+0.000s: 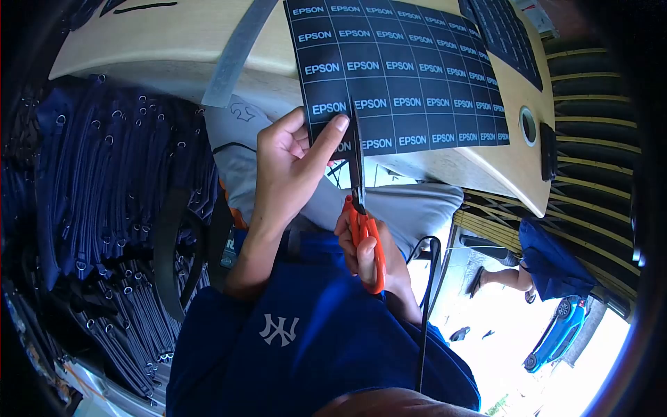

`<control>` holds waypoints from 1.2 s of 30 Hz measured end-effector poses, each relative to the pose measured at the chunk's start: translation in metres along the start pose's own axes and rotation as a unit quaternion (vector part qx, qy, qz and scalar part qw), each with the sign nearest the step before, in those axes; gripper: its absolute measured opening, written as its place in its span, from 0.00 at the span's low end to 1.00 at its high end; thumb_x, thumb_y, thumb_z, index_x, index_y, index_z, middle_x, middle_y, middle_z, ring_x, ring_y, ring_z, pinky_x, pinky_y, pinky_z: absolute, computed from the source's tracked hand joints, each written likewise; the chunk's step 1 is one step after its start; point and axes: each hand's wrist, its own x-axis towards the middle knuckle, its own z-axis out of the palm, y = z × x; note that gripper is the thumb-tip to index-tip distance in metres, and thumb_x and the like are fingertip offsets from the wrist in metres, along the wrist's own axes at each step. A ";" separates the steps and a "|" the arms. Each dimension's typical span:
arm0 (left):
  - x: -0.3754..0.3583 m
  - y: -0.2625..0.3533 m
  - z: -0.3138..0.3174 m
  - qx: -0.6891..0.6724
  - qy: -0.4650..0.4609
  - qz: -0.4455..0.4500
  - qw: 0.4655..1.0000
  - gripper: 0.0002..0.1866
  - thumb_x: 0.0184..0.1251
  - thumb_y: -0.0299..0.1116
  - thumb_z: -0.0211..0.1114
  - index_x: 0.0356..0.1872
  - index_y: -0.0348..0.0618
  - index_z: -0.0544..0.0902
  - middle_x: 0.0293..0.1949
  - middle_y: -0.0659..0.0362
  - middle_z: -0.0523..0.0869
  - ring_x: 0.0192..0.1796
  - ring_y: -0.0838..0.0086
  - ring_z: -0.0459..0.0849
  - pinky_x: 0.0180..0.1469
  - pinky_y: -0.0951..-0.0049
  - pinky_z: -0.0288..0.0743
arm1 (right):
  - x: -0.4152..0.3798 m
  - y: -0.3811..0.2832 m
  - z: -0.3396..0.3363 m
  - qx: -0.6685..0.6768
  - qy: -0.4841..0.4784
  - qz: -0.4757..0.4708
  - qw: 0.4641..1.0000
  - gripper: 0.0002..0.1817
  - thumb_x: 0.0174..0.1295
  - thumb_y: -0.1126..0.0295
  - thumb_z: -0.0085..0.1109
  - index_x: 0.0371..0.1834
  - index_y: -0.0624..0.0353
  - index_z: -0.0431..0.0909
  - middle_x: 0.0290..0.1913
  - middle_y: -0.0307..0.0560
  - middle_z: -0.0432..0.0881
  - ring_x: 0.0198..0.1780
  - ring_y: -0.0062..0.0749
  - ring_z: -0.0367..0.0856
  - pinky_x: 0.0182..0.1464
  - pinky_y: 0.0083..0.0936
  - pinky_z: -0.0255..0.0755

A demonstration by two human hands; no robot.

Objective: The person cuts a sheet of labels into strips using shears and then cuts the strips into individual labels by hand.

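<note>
Left hand [288,167], fingers half curled, pinches the near edge of a black sheet of printed labels [403,76] between thumb and forefinger. Each label carries the word EPSON in white letters, set in a grid of white lines; eight rows of labels show, and about seven labels across in the fullest rows. The sheet lies on a pale wooden table [174,35], with its near edge hanging over the table's rim toward the person.

Right hand [368,250], just below the sheet's near edge, is closed around the orange handles of one pair of scissors [361,208]. The dark blades point up and away from the person and meet the sheet's near edge just right of the left forefinger, along one of the white lines between two columns of labels. The blades appear nearly closed.

One long grey metal ruler [236,52] lies slantwise on the table, left of the sheet. A second black sheet of smaller labels [504,35] lies on the table at the first sheet's far right corner. One round hole with a metal ring [528,125] sits in the tabletop right of the sheet.

Left of the table, and lower, hangs a thick bundle of dark blue straps with many small metal rings [118,187], too many to count. Below the sheet, the person's blue shirt with a white emblem [278,330] fills the foreground. One black cable [427,306] runs down beside the right wrist.
</note>
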 end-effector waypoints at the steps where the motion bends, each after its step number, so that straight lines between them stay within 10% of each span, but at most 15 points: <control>1: -0.001 0.000 0.001 0.000 -0.001 0.000 1.000 0.07 0.65 0.27 0.63 0.37 0.32 0.80 0.32 0.56 0.85 0.33 0.84 0.82 0.32 0.85 0.75 | 0.001 -0.002 0.000 -0.004 0.004 0.002 1.000 0.42 0.61 0.31 0.33 0.32 0.67 0.71 0.21 0.49 0.69 0.22 0.38 0.71 0.28 0.33 0.64; 11: -0.003 0.001 -0.001 0.016 -0.013 0.003 1.000 0.07 0.65 0.28 0.63 0.37 0.34 0.81 0.29 0.61 0.85 0.29 0.88 0.78 0.27 0.87 0.69 | 0.004 -0.004 -0.006 -0.027 0.006 0.019 0.999 0.42 0.61 0.30 0.35 0.32 0.67 0.72 0.19 0.49 0.71 0.21 0.39 0.72 0.26 0.33 0.64; 14: -0.003 0.001 -0.002 0.020 -0.016 0.002 1.000 0.07 0.65 0.28 0.63 0.38 0.34 0.81 0.29 0.61 0.85 0.29 0.88 0.78 0.27 0.88 0.69 | 0.006 -0.015 -0.001 0.029 0.028 0.077 0.996 0.47 0.50 0.22 0.36 0.26 0.67 0.68 0.12 0.35 0.62 0.11 0.18 0.66 0.14 0.16 0.62; 36: 0.015 -0.001 -0.003 0.012 0.033 0.035 0.999 0.10 0.66 0.32 0.64 0.38 0.33 0.82 0.30 0.61 0.84 0.30 0.87 0.77 0.31 0.86 0.69 | 0.002 -0.018 -0.003 0.055 0.008 0.125 0.991 0.27 0.70 0.49 0.40 0.27 0.64 0.69 0.13 0.39 0.68 0.11 0.24 0.71 0.15 0.21 0.64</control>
